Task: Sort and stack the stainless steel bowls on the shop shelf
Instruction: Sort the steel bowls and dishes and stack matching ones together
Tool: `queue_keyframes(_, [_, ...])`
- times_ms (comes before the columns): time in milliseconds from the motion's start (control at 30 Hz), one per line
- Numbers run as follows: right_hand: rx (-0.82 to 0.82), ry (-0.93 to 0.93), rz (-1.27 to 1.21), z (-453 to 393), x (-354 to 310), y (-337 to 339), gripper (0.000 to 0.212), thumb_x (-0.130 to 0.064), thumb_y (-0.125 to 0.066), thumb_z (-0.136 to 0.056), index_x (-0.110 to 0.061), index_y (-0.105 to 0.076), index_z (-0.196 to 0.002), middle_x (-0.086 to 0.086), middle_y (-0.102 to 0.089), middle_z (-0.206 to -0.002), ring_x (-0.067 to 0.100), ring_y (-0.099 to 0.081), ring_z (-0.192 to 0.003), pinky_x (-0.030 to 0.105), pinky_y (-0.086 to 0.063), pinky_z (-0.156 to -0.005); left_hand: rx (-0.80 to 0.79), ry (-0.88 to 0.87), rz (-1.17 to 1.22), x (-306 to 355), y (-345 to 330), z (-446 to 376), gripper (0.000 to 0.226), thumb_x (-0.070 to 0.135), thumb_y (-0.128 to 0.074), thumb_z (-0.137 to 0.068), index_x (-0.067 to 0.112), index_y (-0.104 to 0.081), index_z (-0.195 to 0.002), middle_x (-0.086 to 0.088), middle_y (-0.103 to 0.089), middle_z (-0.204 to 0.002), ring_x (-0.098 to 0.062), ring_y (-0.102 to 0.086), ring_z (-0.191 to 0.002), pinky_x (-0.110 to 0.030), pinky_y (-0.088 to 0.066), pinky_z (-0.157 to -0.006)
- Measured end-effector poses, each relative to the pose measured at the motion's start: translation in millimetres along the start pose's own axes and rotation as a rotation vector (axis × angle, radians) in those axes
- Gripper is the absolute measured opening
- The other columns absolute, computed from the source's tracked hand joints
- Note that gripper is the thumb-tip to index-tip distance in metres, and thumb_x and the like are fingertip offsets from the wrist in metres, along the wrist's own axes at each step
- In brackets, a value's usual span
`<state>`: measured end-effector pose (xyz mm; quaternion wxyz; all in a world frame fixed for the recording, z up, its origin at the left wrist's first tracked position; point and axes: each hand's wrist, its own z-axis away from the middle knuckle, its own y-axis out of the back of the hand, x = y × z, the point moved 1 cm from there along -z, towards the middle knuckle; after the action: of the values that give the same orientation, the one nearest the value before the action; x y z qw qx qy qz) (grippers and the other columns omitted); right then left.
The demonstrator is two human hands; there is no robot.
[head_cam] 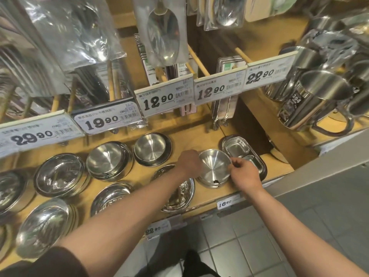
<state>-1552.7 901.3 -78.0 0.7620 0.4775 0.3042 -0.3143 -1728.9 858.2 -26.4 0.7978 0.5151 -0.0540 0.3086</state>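
Fingers [232,163] pinching tilted bowl [214,166] rim

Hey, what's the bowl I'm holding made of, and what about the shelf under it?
The bowl looks like stainless steel with a brushed finish: silver-grey, with fine radial sheen lines and soft reflections. Both the left hand and the right hand grip its rim. The shelf looks like light wood or a wood-look laminate; the matte yellow-tan surface leaves that open.

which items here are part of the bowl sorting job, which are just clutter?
Job: small bowl stack, gripped by left hand and right hand; other bowl stacks; wooden shelf.
Clutter: divided trays, price tags, steel mugs, hanging spoons.
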Motion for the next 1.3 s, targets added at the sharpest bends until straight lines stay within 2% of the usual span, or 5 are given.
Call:
queue_keyframes(200, [0.007, 0.038, 0.028, 8, -8, 4, 0.020, -0.019, -0.060, -0.096, -0.020, -0.079, -0.103, -0.002, -0.074, -0.078, 0.020, -0.069, -0.079, 0.021, -0.045, -0.063, -0.009, 0.066, 0.037, 4, 1, 6, 0.032, 0.020, -0.054, -0.095, 0.010, -0.044, -0.066, 0.003, -0.042, -0.066, -0.021, -0.050, -0.078, -0.025, -0.039, -0.062])
queue_keyframes(433, [0.076, -0.142, -0.159, 43, 3, 10, 0.024, -0.037, -0.055, -0.096, -0.019, -0.071, -0.100, 0.003, -0.072, -0.091, 0.010, -0.071, -0.074, 0.028, -0.058, -0.072, 0.186, 0.020, 0.284, -29, 11, 46, 0.030, 0.023, -0.050, -0.099, 0.008, -0.065, -0.120, -0.007, -0.068, -0.109, -0.025, -0.064, -0.103, -0.027, -0.046, -0.078])
queue_keyframes(667, [-0.354, -0.208, -0.328, 100, 21, -63, 0.034, -0.023, -0.065, -0.097, -0.017, -0.060, -0.131, -0.003, -0.065, -0.123, 0.014, -0.068, -0.104, 0.025, -0.062, -0.068, 0.423, 0.276, 0.417, -140, 18, 127, 0.013, 0.022, -0.055, -0.099, 0.023, -0.067, -0.096, 0.004, -0.072, -0.093, -0.007, -0.061, -0.057, -0.021, -0.044, -0.052])
queue_keyframes(867, [-0.350, -0.046, -0.101, 97, -11, -98, 0.029, -0.039, -0.065, -0.096, -0.030, -0.051, -0.119, -0.012, -0.066, -0.113, 0.004, -0.067, -0.076, 0.033, -0.052, -0.089, 0.515, 0.462, 0.491, -195, 11, 178, 0.019, 0.005, -0.056, -0.093, 0.016, -0.069, -0.101, 0.002, -0.071, -0.092, -0.021, -0.070, -0.076, -0.030, -0.054, -0.066])
queue_keyframes(1300, [-0.371, -0.119, -0.272, 99, -37, -115, 0.018, -0.009, -0.060, -0.097, -0.016, -0.055, -0.113, 0.015, -0.074, -0.111, 0.022, -0.078, -0.070, 0.020, -0.058, -0.052, 0.481, 0.686, 0.501, -223, -34, 202, 0.030, 0.027, -0.062, -0.095, 0.003, -0.055, -0.112, -0.014, -0.066, -0.108, -0.029, -0.061, -0.095, -0.029, -0.041, -0.072])
